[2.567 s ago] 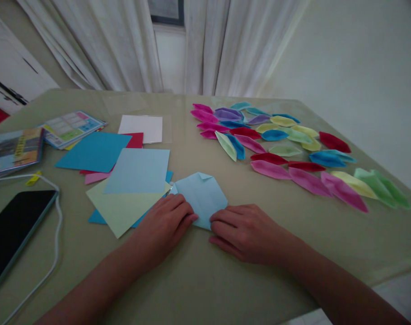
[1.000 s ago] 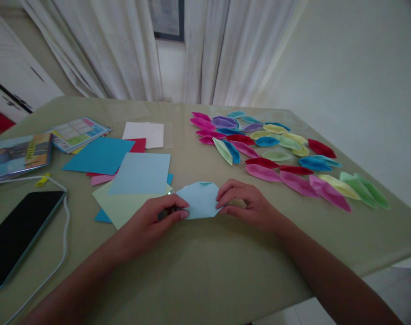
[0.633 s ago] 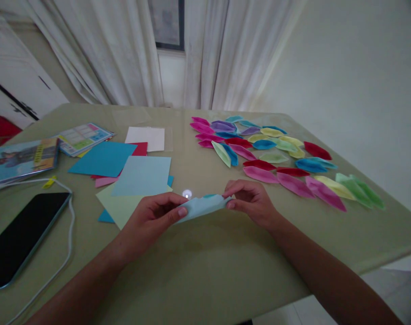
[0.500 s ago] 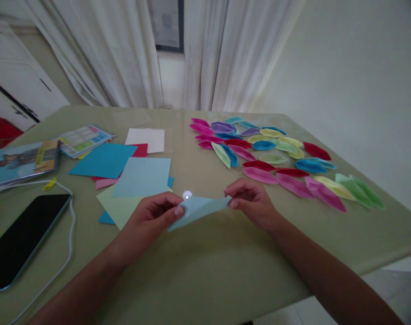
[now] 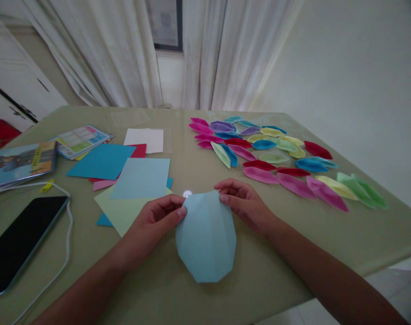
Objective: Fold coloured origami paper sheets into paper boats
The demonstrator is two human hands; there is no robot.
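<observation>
Between my hands is a light blue piece of folded paper [image 5: 206, 239], spread out into a rounded, many-sided shape with creases down its face. My left hand [image 5: 160, 216] pinches its upper left edge between thumb and fingers. At the upper right corner my right hand [image 5: 244, 203] pinches it too. The paper's lower end hangs toward me over the table. Just left of its top edge, a small whitish round spot [image 5: 187, 193] shows on the tabletop.
Loose coloured sheets, a light blue sheet [image 5: 141, 178] on top, lie at left near a black phone [image 5: 24, 239], a white cable [image 5: 69, 234] and a booklet [image 5: 21, 162]. Several folded paper petals [image 5: 295, 185] cover the right side of the table [image 5: 259, 271].
The light blue paper, narrow and seen nearly edge-on before, now shows its broad creased face, opened downward. My right hand has shifted slightly left.
</observation>
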